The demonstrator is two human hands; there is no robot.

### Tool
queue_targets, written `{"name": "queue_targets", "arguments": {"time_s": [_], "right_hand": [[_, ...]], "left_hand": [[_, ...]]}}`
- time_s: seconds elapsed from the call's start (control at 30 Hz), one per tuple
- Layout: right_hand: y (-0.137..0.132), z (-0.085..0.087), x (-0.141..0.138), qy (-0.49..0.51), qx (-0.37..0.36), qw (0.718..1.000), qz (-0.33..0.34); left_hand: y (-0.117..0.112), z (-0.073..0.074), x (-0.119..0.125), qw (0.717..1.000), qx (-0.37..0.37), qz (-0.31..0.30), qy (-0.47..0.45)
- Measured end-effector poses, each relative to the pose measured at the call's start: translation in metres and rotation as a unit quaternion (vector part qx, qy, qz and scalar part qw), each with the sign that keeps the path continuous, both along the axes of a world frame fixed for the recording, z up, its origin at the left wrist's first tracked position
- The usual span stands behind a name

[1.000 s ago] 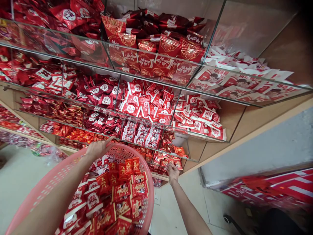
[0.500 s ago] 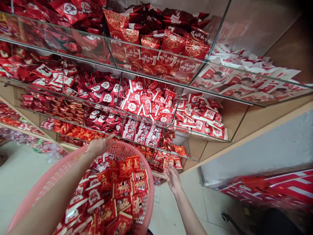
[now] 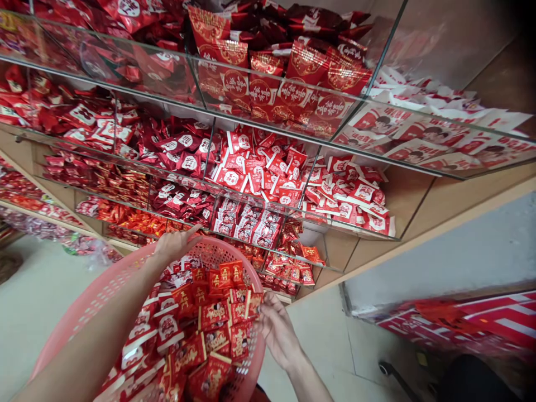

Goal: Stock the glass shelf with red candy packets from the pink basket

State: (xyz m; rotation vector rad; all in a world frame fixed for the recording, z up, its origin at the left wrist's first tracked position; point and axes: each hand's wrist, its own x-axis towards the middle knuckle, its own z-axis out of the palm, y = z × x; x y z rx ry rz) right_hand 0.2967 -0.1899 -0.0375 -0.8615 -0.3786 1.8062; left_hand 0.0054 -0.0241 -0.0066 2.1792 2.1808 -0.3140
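A pink plastic basket (image 3: 96,301) with a perforated wall is heaped with small red and gold snack packets (image 3: 190,352), several with white labels. At its far rim, my left hand (image 3: 173,245) grips the edge, its forearm crossing over the basket. My right hand (image 3: 278,326) pinches a small red packet (image 3: 254,305) with gold edges between thumb and fingers, above the basket's right rim. More little red packets (image 3: 288,271) lie in the low shelf bin just beyond that hand.
Tiered shelves (image 3: 372,245) with glass dividers hold many red packets ahead. White-topped packets (image 3: 452,128) fill the upper right bin. Tiled floor (image 3: 322,329) lies below. Red printed sheets (image 3: 481,318) lean at the wall, near a black curved leg (image 3: 396,379).
My right hand has moved left from the low shelf bin to the basket's right rim, bringing a small packet. My left hand stays on the rim; the view has shifted slightly.
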Motion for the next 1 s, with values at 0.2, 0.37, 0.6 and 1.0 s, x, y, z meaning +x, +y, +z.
{"name": "queue_targets", "arguments": {"time_s": [0.2, 0.37, 0.6, 1.0], "right_hand": [[-0.012, 0.010, -0.024, 0.002, -0.012, 1.000, 0.017], [-0.013, 0.018, -0.029, -0.002, -0.017, 0.999, 0.046], [-0.015, 0.021, -0.033, 0.034, -0.051, 0.996, 0.065], [-0.016, 0.021, -0.035, -0.036, -0.052, 0.990, 0.128]], "left_hand": [[0.001, 0.000, 0.000, 1.000, -0.005, 0.003, -0.006], [0.000, -0.002, -0.001, 1.000, 0.002, -0.001, 0.009], [0.000, 0.000, 0.001, 1.000, 0.001, 0.000, 0.008], [0.001, 0.000, 0.000, 1.000, -0.003, -0.003, 0.010]]}}
